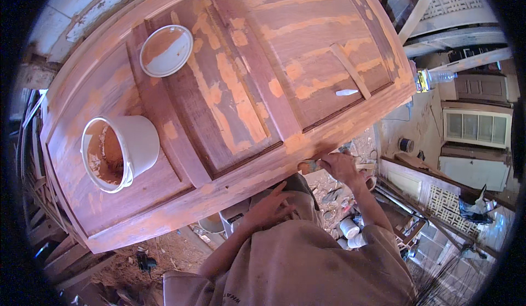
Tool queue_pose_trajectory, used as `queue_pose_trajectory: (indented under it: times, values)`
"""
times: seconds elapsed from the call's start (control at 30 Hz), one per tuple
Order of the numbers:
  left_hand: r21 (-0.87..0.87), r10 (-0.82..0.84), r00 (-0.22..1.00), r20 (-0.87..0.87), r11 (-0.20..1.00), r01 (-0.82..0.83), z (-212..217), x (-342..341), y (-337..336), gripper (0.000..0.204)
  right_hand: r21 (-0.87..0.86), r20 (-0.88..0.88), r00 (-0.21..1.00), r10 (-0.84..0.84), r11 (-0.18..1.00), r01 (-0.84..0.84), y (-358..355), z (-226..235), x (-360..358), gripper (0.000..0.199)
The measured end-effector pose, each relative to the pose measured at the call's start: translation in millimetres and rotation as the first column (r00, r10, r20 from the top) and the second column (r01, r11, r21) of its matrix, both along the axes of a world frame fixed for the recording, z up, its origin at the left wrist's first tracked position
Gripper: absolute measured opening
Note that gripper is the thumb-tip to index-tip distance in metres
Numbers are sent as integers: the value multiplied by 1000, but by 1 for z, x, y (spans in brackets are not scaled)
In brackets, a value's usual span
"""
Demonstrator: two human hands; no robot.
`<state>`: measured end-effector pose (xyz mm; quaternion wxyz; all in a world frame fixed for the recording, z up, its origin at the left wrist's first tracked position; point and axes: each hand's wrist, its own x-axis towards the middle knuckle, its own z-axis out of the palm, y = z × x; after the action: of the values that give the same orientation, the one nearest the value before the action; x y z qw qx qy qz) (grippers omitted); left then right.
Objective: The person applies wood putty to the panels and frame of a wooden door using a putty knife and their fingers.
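A large reddish-brown wooden panel door lies in front of me, patched with orange filler. My right hand is at its near edge, fingers closed round a small filler-smeared scraper, whose handle is mostly hidden. My left hand hangs near my lap, just off the door's near edge, with fingers apart and nothing in it. On the door's left part stands a white bucket with orange-brown filler inside. Beyond it lies a round white lid, partly coated with filler.
A thin wooden strip and a small white tube-like piece lie on the door's right part. A clear plastic bottle is past its right edge. White containers and debris cover the floor at right; wood scraps crowd the left.
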<state>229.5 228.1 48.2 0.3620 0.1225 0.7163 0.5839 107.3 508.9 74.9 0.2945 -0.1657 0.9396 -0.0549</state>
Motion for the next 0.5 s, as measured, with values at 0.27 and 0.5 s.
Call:
queue_pose_trajectory:
  times: [0.27, 0.5]
  values:
    - [-31, 281, 955, -93, 958, -285, 54, 6, -121, 48, -313, 20, 1000, 18, 950, -11, -70, -2, 26, 25]
    - [68, 721, 683, 117, 680, -730, 65, 61, -181, 58, -563, 190, 981, 22, 821, 91, -200, 102, -44, 23]
